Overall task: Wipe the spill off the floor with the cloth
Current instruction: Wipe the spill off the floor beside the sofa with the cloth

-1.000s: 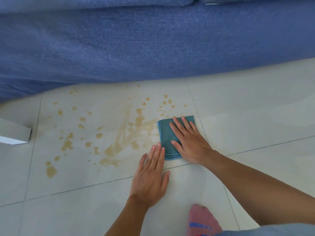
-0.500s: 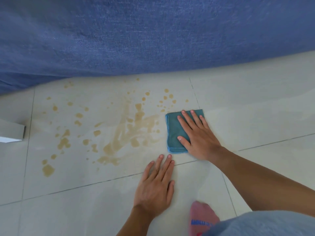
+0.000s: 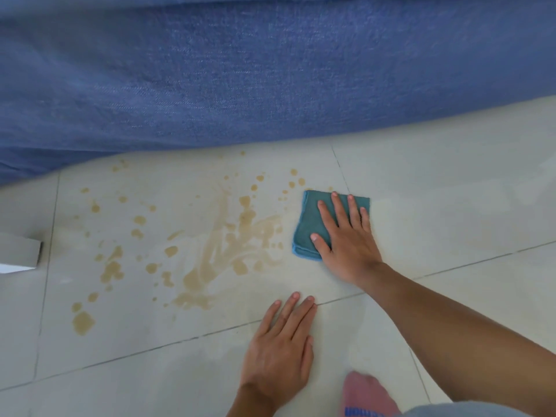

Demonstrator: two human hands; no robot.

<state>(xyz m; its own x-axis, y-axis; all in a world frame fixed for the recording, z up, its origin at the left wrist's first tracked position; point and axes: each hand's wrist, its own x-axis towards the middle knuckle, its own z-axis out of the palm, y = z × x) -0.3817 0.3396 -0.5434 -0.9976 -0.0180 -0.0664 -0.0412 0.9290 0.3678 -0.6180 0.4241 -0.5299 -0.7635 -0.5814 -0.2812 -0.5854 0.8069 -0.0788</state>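
Fingers point(image 3: 340, 212) of right hand point(image 3: 346, 245) straight, pressing folded teal cloth point(image 3: 310, 224) on floor point(image 3: 451, 191) at spill point(image 3: 234, 242) right edge, hiding cloth's near corner. Left hand point(image 3: 279, 350) flat on tile. Pink sock point(image 3: 367, 395) cut off below.

Bare floor point(image 3: 451, 191) right of cloth point(image 3: 310, 224); sofa point(image 3: 270, 70) blocks beyond.

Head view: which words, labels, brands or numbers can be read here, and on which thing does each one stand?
Blue lettering on the pink sock at the bottom edge: cut off by the frame and blurred, not readable.
Blue fabric sofa, folded teal cloth, pale tiled floor: no text visible.
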